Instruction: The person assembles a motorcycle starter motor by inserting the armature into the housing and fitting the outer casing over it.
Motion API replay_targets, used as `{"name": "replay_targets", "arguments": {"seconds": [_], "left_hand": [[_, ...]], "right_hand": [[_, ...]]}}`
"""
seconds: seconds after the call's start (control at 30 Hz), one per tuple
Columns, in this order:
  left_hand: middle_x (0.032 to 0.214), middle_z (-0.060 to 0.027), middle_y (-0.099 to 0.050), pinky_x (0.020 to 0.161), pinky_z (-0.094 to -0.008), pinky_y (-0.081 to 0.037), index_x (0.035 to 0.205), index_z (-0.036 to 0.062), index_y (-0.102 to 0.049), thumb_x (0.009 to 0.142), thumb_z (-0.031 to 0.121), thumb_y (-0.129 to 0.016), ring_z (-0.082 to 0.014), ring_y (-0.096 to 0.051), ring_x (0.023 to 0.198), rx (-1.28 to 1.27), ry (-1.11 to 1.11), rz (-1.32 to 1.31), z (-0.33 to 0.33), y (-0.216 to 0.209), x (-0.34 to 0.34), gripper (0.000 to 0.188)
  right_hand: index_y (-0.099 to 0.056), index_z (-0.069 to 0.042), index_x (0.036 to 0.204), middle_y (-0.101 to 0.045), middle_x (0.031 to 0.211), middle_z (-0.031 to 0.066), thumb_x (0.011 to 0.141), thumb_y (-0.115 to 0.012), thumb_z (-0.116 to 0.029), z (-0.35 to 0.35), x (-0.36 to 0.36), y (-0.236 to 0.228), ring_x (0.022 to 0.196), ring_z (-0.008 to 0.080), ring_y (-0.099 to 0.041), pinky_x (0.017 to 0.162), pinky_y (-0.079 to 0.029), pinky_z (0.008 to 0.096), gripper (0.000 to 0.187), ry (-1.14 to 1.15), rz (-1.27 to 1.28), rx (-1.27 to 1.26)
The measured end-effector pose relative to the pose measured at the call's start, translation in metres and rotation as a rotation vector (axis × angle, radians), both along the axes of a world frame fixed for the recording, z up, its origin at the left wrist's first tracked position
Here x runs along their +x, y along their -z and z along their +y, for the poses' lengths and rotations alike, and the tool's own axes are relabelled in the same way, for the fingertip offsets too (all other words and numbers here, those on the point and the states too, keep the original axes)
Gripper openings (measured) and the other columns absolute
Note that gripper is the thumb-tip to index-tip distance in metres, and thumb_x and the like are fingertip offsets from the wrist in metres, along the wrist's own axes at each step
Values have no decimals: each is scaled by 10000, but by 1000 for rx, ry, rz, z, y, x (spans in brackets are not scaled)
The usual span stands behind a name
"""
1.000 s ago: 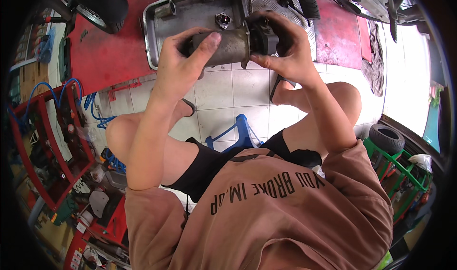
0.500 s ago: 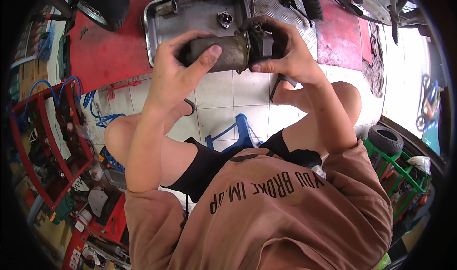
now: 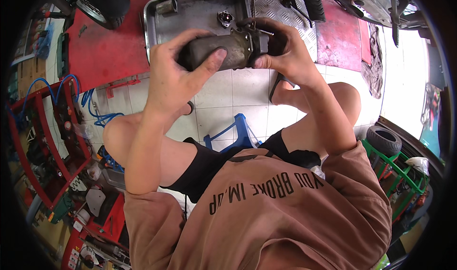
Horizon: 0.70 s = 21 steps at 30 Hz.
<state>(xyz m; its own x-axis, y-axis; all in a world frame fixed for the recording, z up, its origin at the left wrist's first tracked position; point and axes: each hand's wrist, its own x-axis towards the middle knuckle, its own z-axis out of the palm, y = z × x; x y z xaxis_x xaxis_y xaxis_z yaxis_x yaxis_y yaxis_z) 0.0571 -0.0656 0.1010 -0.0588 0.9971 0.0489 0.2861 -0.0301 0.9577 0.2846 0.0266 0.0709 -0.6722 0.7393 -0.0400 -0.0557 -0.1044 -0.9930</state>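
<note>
My left hand (image 3: 178, 68) is wrapped round a dull grey cylindrical metal housing (image 3: 223, 56), its thumb lying along the near side. A flanged rim forms the right end of this cylinder. Against that rim sits a dark, blocky end piece (image 3: 260, 42), which the thumb and fingers of my right hand (image 3: 295, 51) grip from the right. Both parts are held level, just over the front edge of a metal tray (image 3: 149, 32). Whether the two are fastened together cannot be seen. Inside the tray lie a small round metal part (image 3: 225, 18) and a short hollow metal cylinder (image 3: 166, 6).
Under the tray is a red bench (image 3: 109, 46) with a diamond-plate strip (image 3: 281, 13). Wheels and motorcycle parts stand at its back corners. A blue stool (image 3: 242, 129) is between my legs. Red shelving (image 3: 40, 151) is at left, and a green rack with a tyre (image 3: 383, 141) at right.
The housing and end piece have turned slightly in my hands, so the flange's edge shows differently. Both hands keep their hold at nearly the same place.
</note>
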Motion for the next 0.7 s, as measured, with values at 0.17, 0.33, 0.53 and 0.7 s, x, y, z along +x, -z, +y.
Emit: {"name": "replay_targets", "arguments": {"seconds": [0.17, 0.33, 0.53, 0.7], "left_hand": [[876, -79, -692, 737, -256, -506, 1063, -64, -656, 860, 201, -769, -107, -607, 799, 76, 38, 100, 1, -1, 1, 352], [861, -73, -692, 736, -253, -505, 1054, -61, -658, 865, 200, -760, -105, -610, 783, 33, 17, 67, 1, -1, 4, 338], [835, -72, -690, 723, -255, -511, 1029, -46, -663, 861, 174, -759, -102, -613, 771, 21, -3, 74, 3, 3, 11, 293], [743, -159, -705, 641, -301, -539, 953, -19, -674, 783, 177, -813, -208, -714, 669, 169, 26, 165, 6, 10, 16, 295]], "right_hand": [[-529, 82, 1345, -642, 1234, 154, 685, -920, -126, 0, 2, 8, 1148, 203, -605, 1015, -482, 336, 795, -18, 5, -57], [-552, 82, 1333, -646, 1233, 154, 655, -937, -150, -2, 1, 12, 1096, 188, -622, 977, -497, 316, 813, 25, 20, 73], [-594, 93, 1290, -665, 1177, 138, 620, -954, -178, -2, 6, 7, 1017, 160, -631, 889, -519, 297, 808, 36, -132, 319], [-603, 105, 1269, -679, 1147, 152, 603, -963, -219, -4, 11, 9, 996, 166, -636, 862, -528, 302, 823, -5, -179, -49]]}}
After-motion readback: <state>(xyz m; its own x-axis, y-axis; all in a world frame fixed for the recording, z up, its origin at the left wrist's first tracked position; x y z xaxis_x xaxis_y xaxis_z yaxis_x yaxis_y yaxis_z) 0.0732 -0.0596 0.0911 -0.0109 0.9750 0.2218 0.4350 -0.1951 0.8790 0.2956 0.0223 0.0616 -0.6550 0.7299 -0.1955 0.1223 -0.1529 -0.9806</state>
